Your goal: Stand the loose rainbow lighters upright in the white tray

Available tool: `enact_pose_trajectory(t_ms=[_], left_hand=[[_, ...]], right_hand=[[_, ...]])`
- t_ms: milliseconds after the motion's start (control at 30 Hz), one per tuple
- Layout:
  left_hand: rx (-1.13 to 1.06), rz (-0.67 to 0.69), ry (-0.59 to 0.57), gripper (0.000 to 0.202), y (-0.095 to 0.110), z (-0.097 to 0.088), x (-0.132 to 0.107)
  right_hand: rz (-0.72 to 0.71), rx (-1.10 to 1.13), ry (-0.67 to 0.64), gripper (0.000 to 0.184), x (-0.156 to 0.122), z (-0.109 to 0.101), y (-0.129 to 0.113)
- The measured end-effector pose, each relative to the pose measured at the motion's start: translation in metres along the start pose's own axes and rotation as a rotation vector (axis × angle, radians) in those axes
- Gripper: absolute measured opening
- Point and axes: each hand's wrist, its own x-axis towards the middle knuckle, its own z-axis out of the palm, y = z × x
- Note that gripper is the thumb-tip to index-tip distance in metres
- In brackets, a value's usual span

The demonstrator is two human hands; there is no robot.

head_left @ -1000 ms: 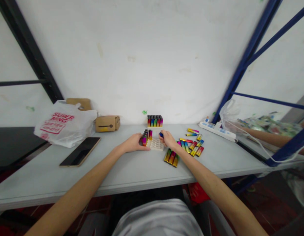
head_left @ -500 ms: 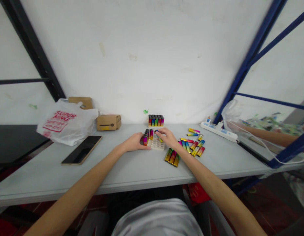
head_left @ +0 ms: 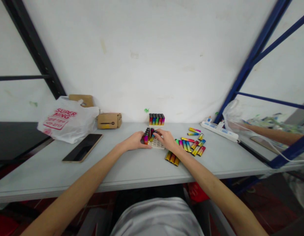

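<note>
My left hand is curved round the left side of a whitish tray with rows of small slots, thumb along its front edge. Several shiny rainbow-coloured lighters with black tops stand upright in the tray's left part. Over the middle of the tray, my right hand pinches a lighter by its dark top, tilted beside the standing ones. Its lower end is close to the slots; I cannot tell whether it is inside one. Under my right wrist, partly hidden, several lighters lie side by side.
More loose lighters are scattered right of my forearm. A filled lighter tray stands against the wall. Leftward are a phone, a small cardboard box and a plastic bag. A power strip sits at the right.
My right hand has moved slightly left with the lighter, bringing it close to the standing lighters. The left hand stays at the tray. The whole view has shifted slightly.
</note>
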Motion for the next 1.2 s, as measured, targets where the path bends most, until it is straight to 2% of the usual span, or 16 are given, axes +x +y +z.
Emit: enact_pose_trajectory(t_ms=[233, 633, 867, 1000, 1200], left_hand=[[0.012, -0.011, -0.008, 0.066, 0.002, -0.001, -0.001], [0.017, -0.019, 0.006, 0.065, 0.002, -0.001, 0.0], [0.002, -0.016, 0.007, 0.064, 0.003, -0.002, -0.001], [0.018, -0.01, 0.016, 0.062, 0.003, -0.003, -0.001], [0.017, -0.03, 0.008, 0.065, 0.004, -0.003, -0.001]], right_hand=[[-0.031, -0.09, 0.037, 0.027, 0.003, 0.006, 0.004], [-0.001, -0.223, -0.029, 0.028, 0.006, 0.004, -0.002], [0.065, -0.375, -0.094, 0.029, 0.009, 0.006, -0.01], [0.077, -0.514, -0.198, 0.032, 0.008, 0.004, -0.013], [0.024, -0.411, -0.154, 0.041, 0.005, -0.004, -0.006]])
